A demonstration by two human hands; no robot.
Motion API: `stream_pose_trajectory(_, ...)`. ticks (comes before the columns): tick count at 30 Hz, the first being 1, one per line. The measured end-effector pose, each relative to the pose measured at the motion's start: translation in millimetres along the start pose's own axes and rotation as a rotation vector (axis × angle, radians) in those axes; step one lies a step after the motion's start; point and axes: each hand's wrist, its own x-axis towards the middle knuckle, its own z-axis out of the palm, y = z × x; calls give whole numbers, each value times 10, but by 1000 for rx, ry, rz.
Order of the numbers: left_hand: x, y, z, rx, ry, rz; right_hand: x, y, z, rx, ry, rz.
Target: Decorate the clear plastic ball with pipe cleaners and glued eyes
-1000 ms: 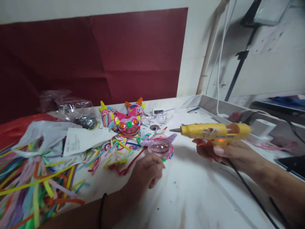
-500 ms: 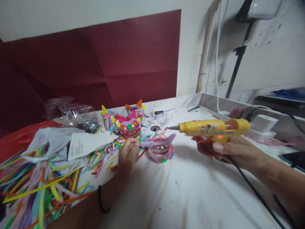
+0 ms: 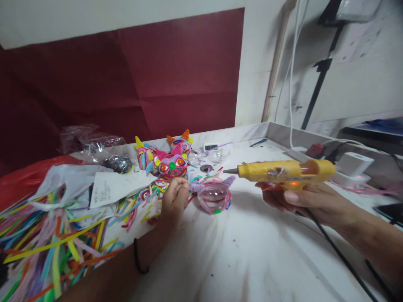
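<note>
My right hand (image 3: 299, 201) grips a yellow hot glue gun (image 3: 267, 170), an orange light lit on its side. Its metal nozzle points left, just above and right of a clear plastic ball (image 3: 214, 197) trimmed with pink fuzzy strips and lilac ears. My left hand (image 3: 176, 199) is closed in a pinch at the left of that ball, near one ear; whatever sits in the fingertips is too small to make out. Behind it stand several finished animal-face balls (image 3: 172, 167) wrapped in coloured pipe cleaners, with eyes and pointed ears.
Bundles of pipe cleaners (image 3: 56, 247) spread over the left, beside a paper label (image 3: 118, 188) and a plastic bag (image 3: 94, 144). Clear half-shells (image 3: 218, 155) and a small digital display (image 3: 210, 147) lie at the back. A white charger (image 3: 354, 163) sits at right; the gun's black cord (image 3: 333, 247) trails forward.
The view has shifted slightly. My left hand stays pinched and is a little nearer the ball's left ear. The glue gun keeps about the same place over the table.
</note>
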Motion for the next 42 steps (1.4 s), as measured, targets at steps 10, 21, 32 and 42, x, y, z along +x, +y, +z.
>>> stream_pose_trajectory(10,39,-20,25,77,-33,25,-36,74,-75,45,-4,29)
stream_pose_trajectory(21,17,-5,33,32,-38,22,-17,33,-47,-44,-26,10)
stream_pose_trajectory(32,84,-75,-51,14,-44,56,-30,79,-66,-78,-46,18)
stream_pose_trajectory(42,142,-104,-38,1,-13,52,-15,99,-62,-37,-8,2)
